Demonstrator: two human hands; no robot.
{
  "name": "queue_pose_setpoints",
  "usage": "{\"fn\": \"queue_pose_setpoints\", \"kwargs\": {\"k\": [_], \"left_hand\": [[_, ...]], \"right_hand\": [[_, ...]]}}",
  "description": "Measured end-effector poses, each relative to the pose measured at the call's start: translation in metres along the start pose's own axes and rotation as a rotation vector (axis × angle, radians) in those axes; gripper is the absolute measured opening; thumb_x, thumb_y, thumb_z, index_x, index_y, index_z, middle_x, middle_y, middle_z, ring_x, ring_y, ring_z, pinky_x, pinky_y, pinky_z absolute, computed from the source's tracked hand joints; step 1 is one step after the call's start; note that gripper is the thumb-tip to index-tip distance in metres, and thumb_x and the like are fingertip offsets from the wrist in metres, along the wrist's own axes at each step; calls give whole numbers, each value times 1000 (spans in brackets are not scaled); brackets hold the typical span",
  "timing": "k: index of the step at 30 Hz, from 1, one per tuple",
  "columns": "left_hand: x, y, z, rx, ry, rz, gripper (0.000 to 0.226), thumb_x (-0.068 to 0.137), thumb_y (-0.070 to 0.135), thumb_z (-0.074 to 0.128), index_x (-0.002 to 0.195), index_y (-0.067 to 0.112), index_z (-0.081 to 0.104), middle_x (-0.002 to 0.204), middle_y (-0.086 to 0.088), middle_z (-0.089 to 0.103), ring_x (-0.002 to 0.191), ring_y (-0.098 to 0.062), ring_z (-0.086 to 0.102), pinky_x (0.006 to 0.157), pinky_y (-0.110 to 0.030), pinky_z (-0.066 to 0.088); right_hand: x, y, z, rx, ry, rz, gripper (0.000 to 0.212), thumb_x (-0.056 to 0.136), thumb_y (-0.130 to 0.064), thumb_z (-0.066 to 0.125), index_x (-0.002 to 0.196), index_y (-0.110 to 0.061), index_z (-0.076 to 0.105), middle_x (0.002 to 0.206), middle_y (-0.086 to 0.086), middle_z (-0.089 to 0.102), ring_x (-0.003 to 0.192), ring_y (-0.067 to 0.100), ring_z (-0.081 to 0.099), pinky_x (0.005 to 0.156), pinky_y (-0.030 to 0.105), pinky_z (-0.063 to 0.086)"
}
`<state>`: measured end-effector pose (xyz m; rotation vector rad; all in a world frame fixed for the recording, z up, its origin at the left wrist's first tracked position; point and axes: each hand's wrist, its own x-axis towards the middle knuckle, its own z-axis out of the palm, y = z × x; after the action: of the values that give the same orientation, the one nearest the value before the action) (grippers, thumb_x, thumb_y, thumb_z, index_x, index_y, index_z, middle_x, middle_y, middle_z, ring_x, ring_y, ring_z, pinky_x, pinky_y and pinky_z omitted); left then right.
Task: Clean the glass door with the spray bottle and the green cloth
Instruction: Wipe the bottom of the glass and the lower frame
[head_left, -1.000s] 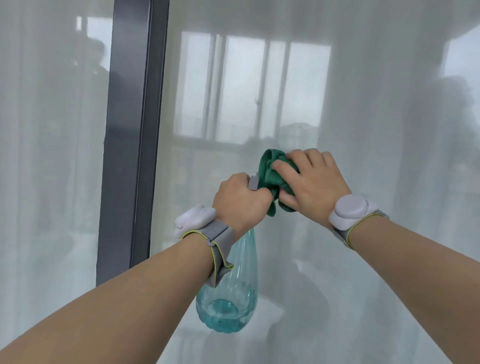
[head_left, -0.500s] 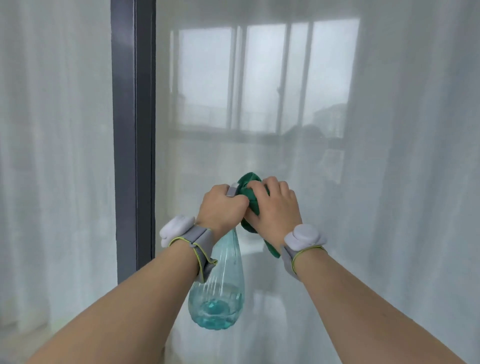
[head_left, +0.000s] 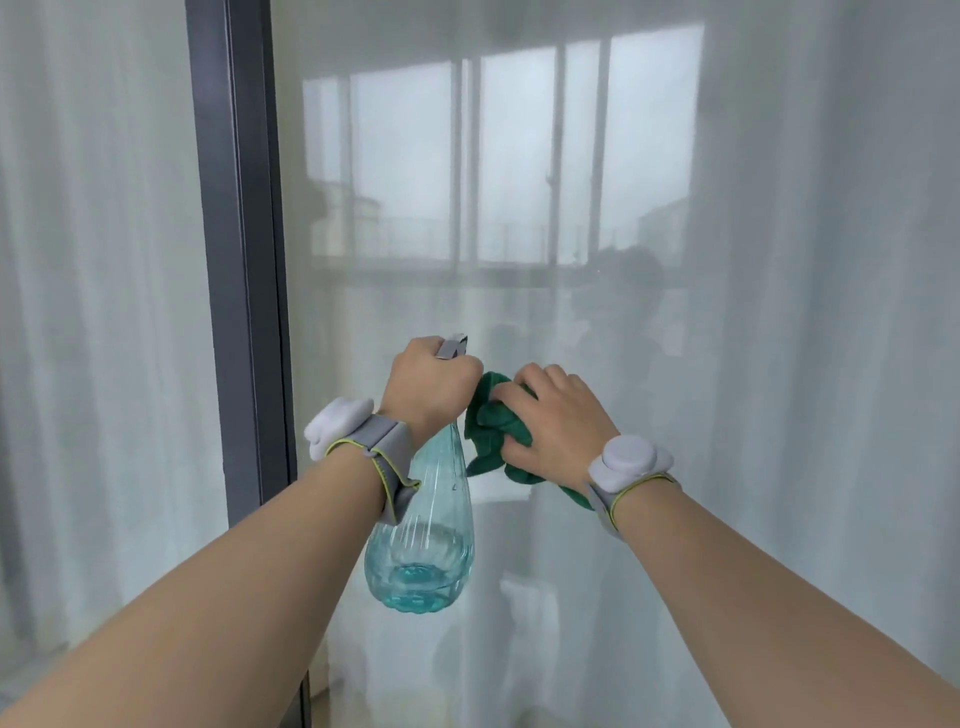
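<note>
Fingers (head_left: 524, 410) of right hand (head_left: 556, 426) curl round one green cloth (head_left: 491, 431), bunched against the glass door (head_left: 519, 208). Left hand (head_left: 431, 384) just left of them grips one spray bottle (head_left: 421, 551) by its head, body hanging below. Versus 0.5 s ago: hands now slightly apart, cloth lower than the bottle head.

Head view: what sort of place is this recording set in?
Probably a home room at a balcony door: a large glass door pane in a dark grey metal frame, sheer white curtains, and a reflected window with buildings outside.
</note>
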<state>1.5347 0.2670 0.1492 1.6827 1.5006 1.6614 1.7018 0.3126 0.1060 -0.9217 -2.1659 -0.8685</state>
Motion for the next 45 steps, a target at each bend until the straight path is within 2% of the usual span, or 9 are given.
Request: {"fn": "queue_pose_setpoints", "kwargs": {"k": [5,11,14,20,22,27,30,37,45], "left_hand": [[-3,18,28,8,-133,-8,19,59,23,48,72,11,55,71,-11,61,64,-21,52,61,-35,42],[3,18,48,47,-217,-15,17,59,25,47,71,14,43,71,-8,49,69,-22,47,64,-40,37],[4,14,43,77,-179,1,16,61,25,47,71,14,43,75,-8,54,70,-24,49,65,-37,37],[11,15,24,89,2,62,16,62,28,47,69,16,39,68,-3,45,64,-26,35,59,-32,30],[14,20,17,107,35,100,18,67,28,50,67,16,37,64,0,41,61,-24,34,57,-30,28],[23,35,8,131,144,173,19,61,31,44,68,14,36,63,0,37,59,-24,31,55,-30,24],[28,33,6,121,158,181,18,60,30,43,66,15,33,63,0,35,60,-25,30,56,-30,24],[26,10,11,115,101,109,18,61,29,44,67,16,33,65,0,36,62,-25,30,58,-32,27],[26,9,21,113,29,119,19,62,29,45,68,16,32,66,0,35,62,-24,28,58,-33,26]], "right_hand": [[-45,13,15,-73,14,-27,42,69,-36,59,109,-22,60,97,2,54,78,26,49,64,37,44],[-63,27,23,-200,75,-135,39,72,-33,57,109,-21,57,98,2,56,79,25,50,67,35,42],[-48,24,32,-239,94,-204,41,72,-31,60,111,-21,56,101,4,57,80,26,51,68,36,43],[12,21,46,-305,146,-271,52,60,-32,72,106,-21,52,94,4,57,75,26,49,65,35,34],[46,29,26,-344,207,-187,52,59,-31,74,104,-19,52,91,6,57,74,27,49,64,36,34],[92,57,-19,-392,365,251,46,74,-33,66,116,-18,56,100,10,54,82,30,47,69,39,35],[74,41,6,-389,381,222,49,70,-29,66,116,-19,55,100,10,54,82,29,46,68,39,33],[42,23,41,-397,250,-76,47,68,-27,66,114,-22,57,97,5,56,79,29,49,66,38,35],[41,62,2,-350,384,323,44,78,-36,61,118,-19,56,106,9,54,85,31,47,68,40,40]]}}
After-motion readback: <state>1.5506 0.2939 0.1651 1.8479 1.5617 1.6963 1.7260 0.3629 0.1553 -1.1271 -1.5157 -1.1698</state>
